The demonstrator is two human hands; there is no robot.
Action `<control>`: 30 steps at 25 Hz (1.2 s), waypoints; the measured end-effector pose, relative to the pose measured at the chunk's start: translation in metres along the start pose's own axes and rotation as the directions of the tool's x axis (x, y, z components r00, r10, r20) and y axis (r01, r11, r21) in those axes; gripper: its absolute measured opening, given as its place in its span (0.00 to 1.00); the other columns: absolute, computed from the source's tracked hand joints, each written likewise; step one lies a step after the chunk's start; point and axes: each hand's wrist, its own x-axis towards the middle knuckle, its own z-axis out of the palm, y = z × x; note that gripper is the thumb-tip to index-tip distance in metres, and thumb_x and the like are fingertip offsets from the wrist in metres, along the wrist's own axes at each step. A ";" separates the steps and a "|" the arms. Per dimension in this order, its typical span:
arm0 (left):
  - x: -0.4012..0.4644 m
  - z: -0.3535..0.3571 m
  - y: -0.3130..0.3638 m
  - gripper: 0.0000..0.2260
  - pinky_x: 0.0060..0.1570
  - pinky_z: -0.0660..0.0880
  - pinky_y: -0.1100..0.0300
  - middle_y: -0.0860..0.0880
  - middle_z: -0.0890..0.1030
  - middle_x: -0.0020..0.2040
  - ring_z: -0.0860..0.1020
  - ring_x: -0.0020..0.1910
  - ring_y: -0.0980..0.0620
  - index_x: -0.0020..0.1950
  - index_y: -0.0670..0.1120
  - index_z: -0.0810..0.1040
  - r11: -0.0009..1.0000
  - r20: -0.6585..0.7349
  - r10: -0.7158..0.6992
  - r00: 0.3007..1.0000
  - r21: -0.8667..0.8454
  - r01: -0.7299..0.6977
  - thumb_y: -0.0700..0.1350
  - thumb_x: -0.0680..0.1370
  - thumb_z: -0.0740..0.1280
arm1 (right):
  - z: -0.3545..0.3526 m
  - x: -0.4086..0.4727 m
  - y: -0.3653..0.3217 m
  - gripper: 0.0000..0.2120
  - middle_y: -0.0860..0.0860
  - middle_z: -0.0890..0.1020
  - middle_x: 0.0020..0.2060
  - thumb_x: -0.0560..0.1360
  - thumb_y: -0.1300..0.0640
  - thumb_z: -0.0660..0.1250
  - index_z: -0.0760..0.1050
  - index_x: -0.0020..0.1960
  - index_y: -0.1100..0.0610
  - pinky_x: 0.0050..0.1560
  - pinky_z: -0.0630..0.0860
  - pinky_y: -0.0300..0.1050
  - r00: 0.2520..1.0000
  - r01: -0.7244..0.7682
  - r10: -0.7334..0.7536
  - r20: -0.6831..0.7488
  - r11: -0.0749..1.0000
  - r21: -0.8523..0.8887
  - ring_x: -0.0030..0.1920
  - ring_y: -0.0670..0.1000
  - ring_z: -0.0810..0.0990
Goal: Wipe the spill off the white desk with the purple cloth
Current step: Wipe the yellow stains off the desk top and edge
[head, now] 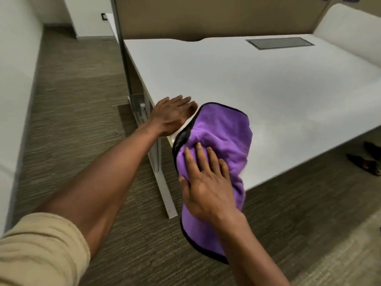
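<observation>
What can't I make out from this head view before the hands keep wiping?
- Spill: none discernible on the white desk; any under the purple cloth is covered.
- Cloth's middle: hidden by the right hand.
- Desk corner: covered by the left hand.
- Dark items under the desk: too dim to identify.

White desk (247,83) top open toward the far side; only the flush grommet cover (280,43) there. Brown partition (206,15) blocks the back edge, white divider (350,36) the right.
</observation>
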 end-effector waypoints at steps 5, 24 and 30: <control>0.000 -0.004 -0.003 0.32 0.77 0.56 0.46 0.52 0.59 0.82 0.58 0.81 0.49 0.81 0.55 0.58 0.999 -0.005 0.027 1.000 0.034 -0.027 0.62 0.80 0.38 | -0.004 0.059 -0.028 0.34 0.56 0.45 0.84 0.83 0.46 0.55 0.45 0.84 0.52 0.81 0.39 0.59 0.999 -0.053 0.053 0.002 0.998 0.025 0.83 0.59 0.42; -0.005 -0.007 -0.004 0.31 0.77 0.55 0.46 0.54 0.60 0.82 0.57 0.81 0.50 0.81 0.57 0.58 0.998 0.029 0.060 0.998 -0.002 -0.060 0.62 0.80 0.38 | 0.006 0.021 -0.030 0.36 0.54 0.46 0.84 0.80 0.55 0.52 0.42 0.84 0.53 0.81 0.41 0.58 0.997 -0.055 0.057 -0.047 0.998 0.039 0.84 0.59 0.44; -0.003 -0.002 -0.004 0.40 0.77 0.54 0.46 0.55 0.56 0.83 0.55 0.81 0.52 0.82 0.56 0.56 0.997 0.023 0.058 0.998 0.048 -0.059 0.66 0.74 0.31 | -0.001 -0.056 0.001 0.39 0.44 0.41 0.84 0.78 0.56 0.53 0.38 0.84 0.44 0.82 0.38 0.54 0.997 0.060 -0.063 0.049 0.997 0.055 0.84 0.52 0.39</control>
